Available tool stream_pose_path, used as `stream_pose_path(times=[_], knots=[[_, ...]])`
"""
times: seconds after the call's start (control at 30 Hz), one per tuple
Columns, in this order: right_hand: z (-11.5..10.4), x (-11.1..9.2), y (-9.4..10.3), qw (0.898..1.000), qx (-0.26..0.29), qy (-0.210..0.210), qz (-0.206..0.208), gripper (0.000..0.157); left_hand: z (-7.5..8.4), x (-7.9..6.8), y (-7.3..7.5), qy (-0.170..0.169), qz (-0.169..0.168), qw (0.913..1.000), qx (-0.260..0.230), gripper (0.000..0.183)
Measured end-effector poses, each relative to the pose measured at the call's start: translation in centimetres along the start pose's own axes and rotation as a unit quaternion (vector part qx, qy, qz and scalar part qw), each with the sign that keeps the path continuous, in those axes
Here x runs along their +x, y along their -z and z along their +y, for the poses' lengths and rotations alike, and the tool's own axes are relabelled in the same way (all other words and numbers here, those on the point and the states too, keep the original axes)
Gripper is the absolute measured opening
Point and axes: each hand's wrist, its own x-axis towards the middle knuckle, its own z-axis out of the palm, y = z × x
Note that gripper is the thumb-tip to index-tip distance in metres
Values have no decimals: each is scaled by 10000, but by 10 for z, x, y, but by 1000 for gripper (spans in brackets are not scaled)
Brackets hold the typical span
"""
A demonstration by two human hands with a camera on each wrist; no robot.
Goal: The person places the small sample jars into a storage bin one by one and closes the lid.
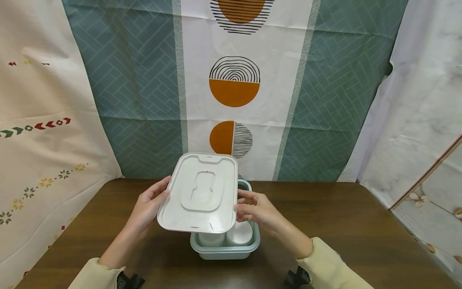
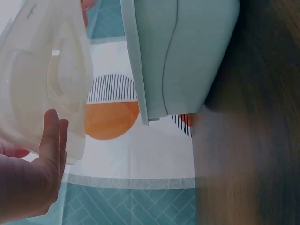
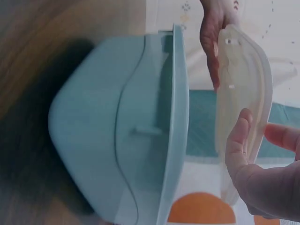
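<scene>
Both my hands hold up a white, rounded rectangular lid [image 1: 202, 192], tilted above a pale green plastic box [image 1: 227, 252] on the table. Its left edge is gripped by my left hand [image 1: 149, 206]; the left wrist view shows fingers [image 2: 50, 140] against the lid's underside. My right hand [image 1: 261, 210] pinches the right edge, thumb and fingers on either side of the lid in the right wrist view. Under the lid, the box's front part shows a white round container [image 1: 240, 233] and another white piece [image 1: 211, 239] beside it. The lid hides the rest of the inside.
The box stands mid-table on dark brown wood [image 1: 325, 224]. Behind the table's far edge hangs a green and white patterned cloth [image 1: 144, 80]. Light patterned cloths hang at the left and right sides.
</scene>
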Motion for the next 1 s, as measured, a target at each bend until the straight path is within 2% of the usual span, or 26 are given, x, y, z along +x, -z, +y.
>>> stream_pose_path(times=[0.23,0.37,0.57,0.67,0.73,0.8,0.9,1.0], knots=[[-2,0,16,9974,-379,457,420,56,2,1,-7,-418,68,9991,-42,49],[-5,1,19,9926,-601,808,674,49,3,2,-10,-632,145,9977,-174,51],[-11,2,20,9800,-962,1365,1086,39,5,2,-13,-845,319,9953,-360,51],[-12,3,21,9705,-1097,1748,1248,36,9,1,-16,-919,371,9941,-446,50],[-12,3,23,9584,-1235,2172,1381,34,13,-1,-17,-977,332,9927,-624,50],[-12,4,24,9388,-1446,2711,1557,31,16,-3,-18,-1066,227,9897,-923,51],[-10,5,26,8965,-1791,3590,1880,24,19,-6,-19,-1191,13,9817,-1487,48],[-8,6,27,8559,-1972,4291,2110,18,20,-9,-20,-1197,-96,9758,-1826,33]])
